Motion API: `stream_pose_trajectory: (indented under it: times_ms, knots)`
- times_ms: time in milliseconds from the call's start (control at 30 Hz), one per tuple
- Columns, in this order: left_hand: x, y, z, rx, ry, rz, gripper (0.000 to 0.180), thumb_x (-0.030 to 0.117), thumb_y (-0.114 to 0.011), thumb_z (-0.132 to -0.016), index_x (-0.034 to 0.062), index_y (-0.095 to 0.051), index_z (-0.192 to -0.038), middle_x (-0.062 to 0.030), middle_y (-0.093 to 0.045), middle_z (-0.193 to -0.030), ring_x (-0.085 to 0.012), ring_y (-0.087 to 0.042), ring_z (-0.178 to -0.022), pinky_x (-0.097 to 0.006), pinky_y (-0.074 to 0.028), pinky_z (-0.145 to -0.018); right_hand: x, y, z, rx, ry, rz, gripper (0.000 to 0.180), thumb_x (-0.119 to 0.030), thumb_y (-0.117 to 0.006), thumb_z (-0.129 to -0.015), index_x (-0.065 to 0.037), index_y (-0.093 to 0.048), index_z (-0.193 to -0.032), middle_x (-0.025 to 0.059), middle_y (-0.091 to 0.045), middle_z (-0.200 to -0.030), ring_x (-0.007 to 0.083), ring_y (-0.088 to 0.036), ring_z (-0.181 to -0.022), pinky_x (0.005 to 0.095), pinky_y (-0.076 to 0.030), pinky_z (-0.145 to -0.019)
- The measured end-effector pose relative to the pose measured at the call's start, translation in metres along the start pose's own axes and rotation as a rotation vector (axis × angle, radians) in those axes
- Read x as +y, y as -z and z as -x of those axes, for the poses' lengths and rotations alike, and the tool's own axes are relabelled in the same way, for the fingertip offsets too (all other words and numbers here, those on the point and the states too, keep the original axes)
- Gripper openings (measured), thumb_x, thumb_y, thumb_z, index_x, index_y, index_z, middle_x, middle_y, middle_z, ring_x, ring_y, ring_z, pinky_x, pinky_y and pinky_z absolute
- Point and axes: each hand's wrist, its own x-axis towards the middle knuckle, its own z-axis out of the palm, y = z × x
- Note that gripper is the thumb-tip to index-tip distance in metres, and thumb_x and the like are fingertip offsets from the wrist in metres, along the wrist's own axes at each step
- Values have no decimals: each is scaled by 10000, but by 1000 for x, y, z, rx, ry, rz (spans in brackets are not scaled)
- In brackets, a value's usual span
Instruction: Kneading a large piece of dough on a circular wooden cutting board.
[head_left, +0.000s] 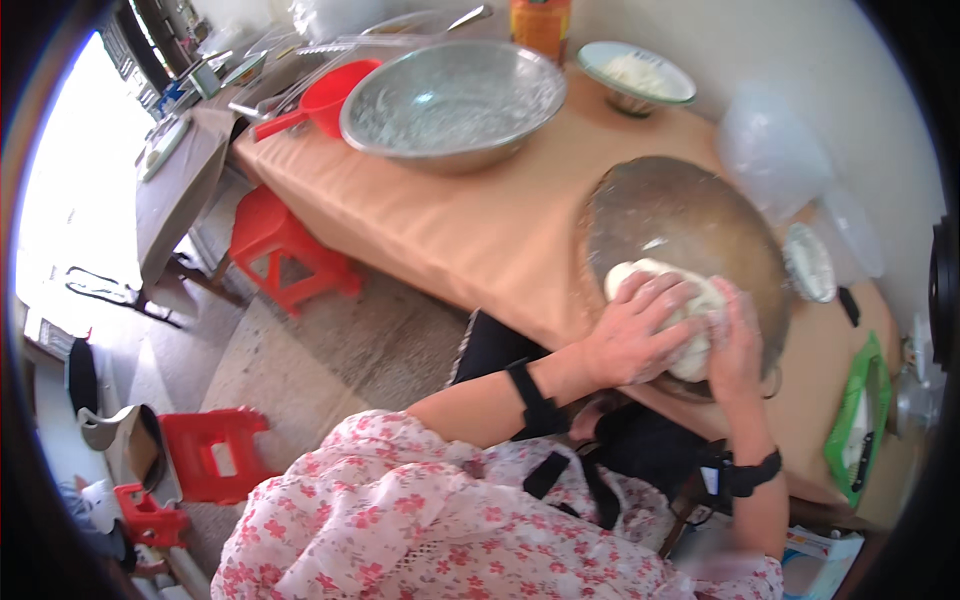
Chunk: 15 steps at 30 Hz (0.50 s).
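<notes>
A lump of white dough (690, 358) lies on the near part of a round wooden board (690, 205) that is dusted with flour. Both my hands press around it. My left hand (645, 330) covers the dough's left side and top, its fingers bent over it. On the right side, my right hand (735, 335) wraps the dough, thumb and fingers against it. Part of the lump bulges out beyond my left fingertips; its underside is hidden.
A large metal basin (455, 105) with floury walls stands at the table's far side, beside a red ladle-like scoop (330, 98). A bowl of flour (640, 75) is behind the board. Right of the board are a small white dish (808, 262) and a green packet (860, 415). Red stools (275, 245) stand below.
</notes>
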Motion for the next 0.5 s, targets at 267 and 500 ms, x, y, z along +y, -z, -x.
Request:
stream_pose_trajectory:
  times_ms: [267,500]
  knots:
    - [5,14,9,-56,-23,-12,506,168,-703,-713,135,-621,-1212,-165,-520,-1292,-365,-517,-1191,-487,-386,-973,-6,10,3,-131,-25,-77,394,-237,-558,-933,-55,-530,-1282,214,-578,-1196,415,-546,-1105,474,-439,-930]
    - [7,17,9,-125,-11,43,491,284,-755,-732,167,-638,-1194,-180,-500,-1314,-407,-474,-1243,-545,-343,-1029,4,11,-1,-149,-37,-106,418,-296,-547,-950,-52,-531,-1288,197,-589,-1230,402,-558,-1115,450,-449,-938]
